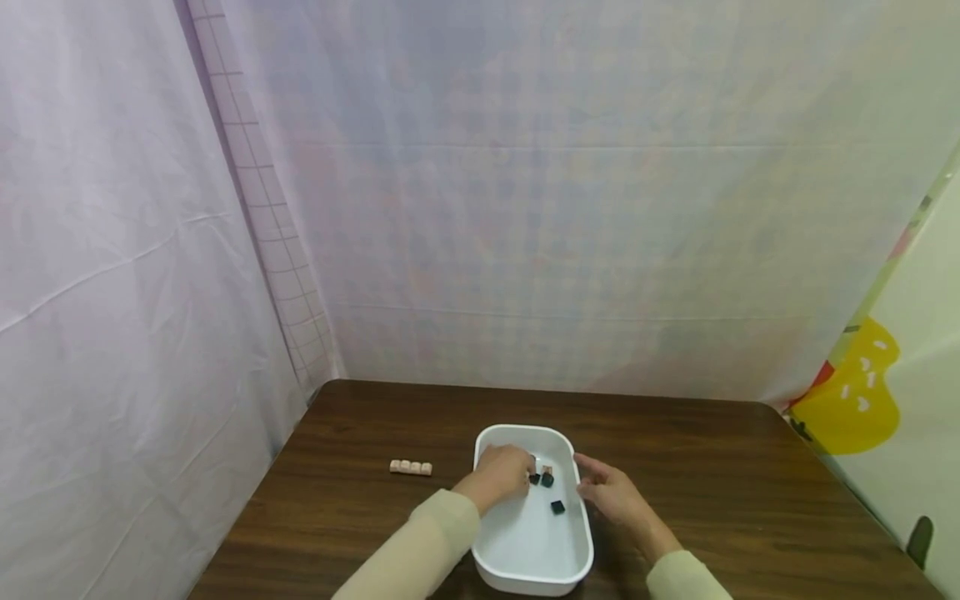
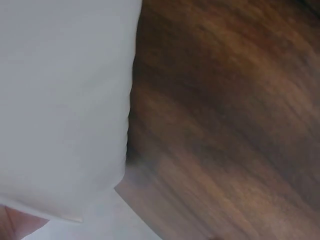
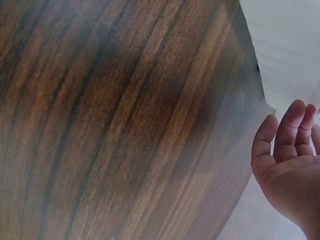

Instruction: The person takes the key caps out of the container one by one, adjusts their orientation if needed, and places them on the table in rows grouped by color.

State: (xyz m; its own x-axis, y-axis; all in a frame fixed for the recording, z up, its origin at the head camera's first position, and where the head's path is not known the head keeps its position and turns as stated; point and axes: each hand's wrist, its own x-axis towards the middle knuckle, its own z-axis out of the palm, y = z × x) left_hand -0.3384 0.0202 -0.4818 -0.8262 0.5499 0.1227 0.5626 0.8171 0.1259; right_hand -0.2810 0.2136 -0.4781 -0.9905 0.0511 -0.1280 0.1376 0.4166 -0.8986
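A white tray (image 1: 528,550) stands near the front of the table. My left hand (image 1: 504,472) reaches inside it, fingers bent down beside small black pieces (image 1: 535,479) that look like keycaps or switches. The fingertips are partly hidden, and I cannot tell whether they pinch one. Close by lie a dark piece (image 1: 547,481) with an orange-brown bit behind it, and a separate black square piece (image 1: 557,507). My right hand (image 1: 611,496) is at the tray's right rim with relaxed fingers; the right wrist view shows this hand (image 3: 292,162) with its fingers slightly bent.
Left of the tray, several cream keycap-like blocks (image 1: 411,467) sit in a short row on the dark wooden table (image 1: 697,467). White curtains (image 1: 555,250) hang behind and at the left side. A yellow printed patch (image 1: 855,400) shows on the right-hand sheet.
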